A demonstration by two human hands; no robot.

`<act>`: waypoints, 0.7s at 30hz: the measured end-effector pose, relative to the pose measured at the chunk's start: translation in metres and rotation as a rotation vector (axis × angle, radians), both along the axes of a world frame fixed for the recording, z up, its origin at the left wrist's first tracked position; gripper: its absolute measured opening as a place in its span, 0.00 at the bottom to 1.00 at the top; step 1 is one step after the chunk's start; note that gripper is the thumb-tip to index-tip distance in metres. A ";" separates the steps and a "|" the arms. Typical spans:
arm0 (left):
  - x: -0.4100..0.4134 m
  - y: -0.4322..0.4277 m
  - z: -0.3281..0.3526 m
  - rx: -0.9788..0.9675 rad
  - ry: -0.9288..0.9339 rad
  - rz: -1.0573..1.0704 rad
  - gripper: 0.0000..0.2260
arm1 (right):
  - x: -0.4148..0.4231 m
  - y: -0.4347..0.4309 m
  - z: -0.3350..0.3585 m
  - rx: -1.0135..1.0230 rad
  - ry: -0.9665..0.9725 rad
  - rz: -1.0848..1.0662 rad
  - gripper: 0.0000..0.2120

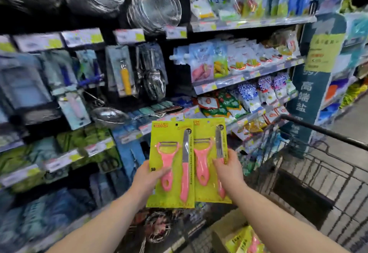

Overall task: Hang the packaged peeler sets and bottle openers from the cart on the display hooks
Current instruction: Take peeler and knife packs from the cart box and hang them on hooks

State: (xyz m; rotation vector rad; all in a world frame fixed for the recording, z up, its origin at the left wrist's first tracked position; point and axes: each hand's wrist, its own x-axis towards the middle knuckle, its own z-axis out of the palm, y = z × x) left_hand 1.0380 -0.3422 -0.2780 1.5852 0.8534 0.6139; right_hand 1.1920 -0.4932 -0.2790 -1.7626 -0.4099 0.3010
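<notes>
I hold up two yellow-green carded peeler sets, each with a pink peeler and a pink-handled knife. My left hand (148,177) grips the left set (172,161) by its left edge, thumb across the front. My right hand (229,170) grips the right set (209,159) at its right edge, and this card tucks slightly behind the left one. Both cards stand upright in front of the display wall of hooks (95,85) hung with packaged utensils. More yellow-green packs (246,240) lie in a cardboard box in the cart (318,173) at the lower right.
Wire strainers (155,7) hang high on the wall. Shelves of bagged goods (239,63) run to the right. A teal pillar with a yellow sign (320,53) stands beyond the cart. The cart's black handle (328,131) crosses at right.
</notes>
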 end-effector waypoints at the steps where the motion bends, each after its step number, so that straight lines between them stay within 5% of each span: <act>1: -0.022 0.008 0.004 -0.005 -0.015 0.041 0.09 | -0.016 0.013 0.006 -0.003 -0.013 0.041 0.26; 21: -0.610 0.076 0.065 0.066 -0.128 0.763 0.17 | -0.539 0.215 0.067 0.111 -0.091 0.747 0.28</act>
